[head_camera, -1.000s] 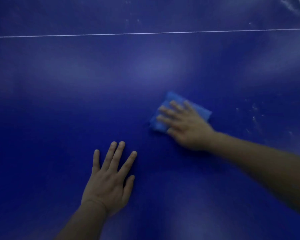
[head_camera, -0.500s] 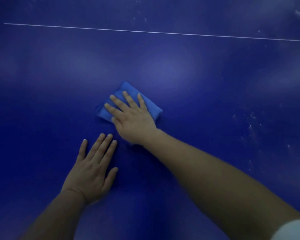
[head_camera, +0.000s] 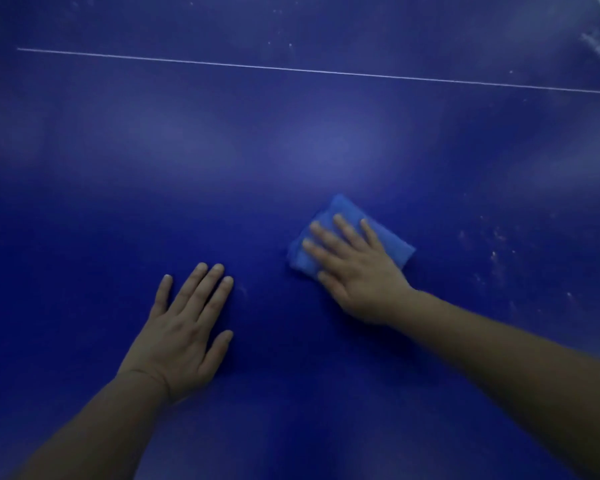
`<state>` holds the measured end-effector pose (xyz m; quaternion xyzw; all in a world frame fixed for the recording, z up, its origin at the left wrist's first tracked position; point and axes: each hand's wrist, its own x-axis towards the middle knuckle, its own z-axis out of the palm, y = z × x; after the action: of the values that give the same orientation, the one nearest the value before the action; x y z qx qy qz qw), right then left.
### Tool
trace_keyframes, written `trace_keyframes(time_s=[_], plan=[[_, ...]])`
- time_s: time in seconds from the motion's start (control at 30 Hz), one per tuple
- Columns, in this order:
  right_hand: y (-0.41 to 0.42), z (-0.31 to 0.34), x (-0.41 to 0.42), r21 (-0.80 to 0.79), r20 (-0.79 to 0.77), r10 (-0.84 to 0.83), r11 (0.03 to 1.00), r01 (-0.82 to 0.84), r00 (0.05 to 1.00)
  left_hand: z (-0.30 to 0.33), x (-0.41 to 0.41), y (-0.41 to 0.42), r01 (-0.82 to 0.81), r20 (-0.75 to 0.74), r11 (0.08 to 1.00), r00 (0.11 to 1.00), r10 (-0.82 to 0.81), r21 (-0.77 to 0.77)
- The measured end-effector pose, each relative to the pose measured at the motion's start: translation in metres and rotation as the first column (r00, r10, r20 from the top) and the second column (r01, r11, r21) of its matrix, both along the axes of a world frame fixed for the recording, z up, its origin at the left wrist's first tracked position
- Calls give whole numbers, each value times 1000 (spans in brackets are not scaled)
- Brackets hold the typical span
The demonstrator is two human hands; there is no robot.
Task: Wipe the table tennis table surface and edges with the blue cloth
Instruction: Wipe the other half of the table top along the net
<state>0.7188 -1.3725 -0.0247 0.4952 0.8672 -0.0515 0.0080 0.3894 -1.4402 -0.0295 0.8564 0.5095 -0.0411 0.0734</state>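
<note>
The folded blue cloth (head_camera: 378,233) is being pressed onto the worktop (head_camera: 291,150) by the right hand (head_camera: 357,271), fingers (head_camera: 326,233) spread; the left hand (head_camera: 181,334) is being rested flat, fingers straight.

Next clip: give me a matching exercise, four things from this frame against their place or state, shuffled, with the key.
Things:
1. left hand
2. right hand
3. blue cloth
4. white line

States:
A. folded, pinned under fingers
B. runs across the far part of the table
C. flat on bare table, holding nothing
D. presses down on the cloth

Pairs: 1-C, 2-D, 3-A, 4-B
</note>
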Motion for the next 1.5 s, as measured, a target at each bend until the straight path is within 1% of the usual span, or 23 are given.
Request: trace_keyframes(time_s=[0.07, 0.13, 0.23, 0.33, 0.43, 0.5, 0.53, 0.6, 0.67, 0.7, 0.73, 0.8, 0.87, 0.9, 0.97, 1.03, 1.13, 1.2, 1.27, 1.33, 1.37, 1.4, 1.5], plan=[[-3, 2, 19, -19, 2, 75, 997, -75, 997, 1, 1, 2, -6, 11, 1000, 1000, 6, -12], [21, 3, 39, -6, -11, -141, 990, 141, 990, 4, 2, -2, -106, 29, 994, 994, 107, -32], [69, 8, 41, -69, 18, -461, 885, 461, 887, 8, -2, -25, -426, 51, 905, 904, 425, 1], [105, 12, -2, -88, 19, -468, 879, 468, 884, 2, -16, -60, -530, -11, 848, 848, 530, 4], [113, 11, -72, -53, 10, -228, 972, 229, 973, -5, -22, -71, -542, 1, 841, 841, 542, -3], [75, 7, -110, -28, 5, 82, 996, -82, 997, -5, -22, -69, -549, 31, 836, 835, 549, -6], [40, 7, -118, -26, 8, 285, 958, -285, 958, -4, -22, -69, -551, 53, 835, 833, 550, -6], [-45, 15, -104, -91, 29, 617, 785, -613, 786, -3, -21, -70, -546, 94, 838, 834, 543, 3], [-102, 22, -63, -205, -23, 775, 615, -761, 632, -1, -22, -70, -541, 94, 841, 837, 539, -3], [-105, 22, -41, -211, -50, 801, 575, -790, 596, 0, -21, -69, -537, 87, 843, 840, 536, -7], [-92, 17, -24, -177, -54, 797, 585, -791, 602, 0, -21, -69, -536, 82, 844, 841, 535, -9], [-35, 3, -6, -105, 28, 672, 738, -666, 740, 1, -21, -68, -540, 76, 841, 838, 540, -20], [39, 0, -7, -45, 58, 364, 931, -362, 930, 2, -21, -67, -542, 76, 840, 837, 542, -25], [70, 5, -14, -56, 45, 191, 980, -189, 980, 2, -21, -67, -541, 75, 841, 838, 541, -26], [106, 10, -34, -93, 25, -88, 992, 90, 996, 3, -21, -67, -538, 65, 843, 840, 539, -33], [104, 8, -64, -65, -1, -226, 972, 225, 974, 3, -20, -68, -543, 54, 839, 837, 544, -41], [27, -2, -100, 20, -59, -130, 991, 132, 990, 2, -20, -67, -538, 44, 841, 840, 541, -56], [-66, -1, -104, 22, -81, 145, 989, -144, 986, 2, -20, -67, -536, 46, 842, 841, 539, -51], [-154, 9, -89, -80, -74, 493, 864, -498, 867, 3, -20, -67, -543, 64, 838, 835, 546, -58], [-190, 12, -54, -162, -92, 672, 718, -677, 735, 5, -19, -67, -554, 79, 829, 826, 559, -76], [-182, 11, -38, -152, -74, 679, 716, -681, 731, 7, -19, -67, -557, 82, 826, 822, 563, -83], [-164, 7, -27, -143, -16, 631, 766, -627, 775, 8, -19, -67, -560, 85, 823, 819, 567, -93], [-82, 0, -9, -28, 53, 149, 989, -148, 987, 12, -23, -65, -536, 111, 829, 825, 554, -157]])
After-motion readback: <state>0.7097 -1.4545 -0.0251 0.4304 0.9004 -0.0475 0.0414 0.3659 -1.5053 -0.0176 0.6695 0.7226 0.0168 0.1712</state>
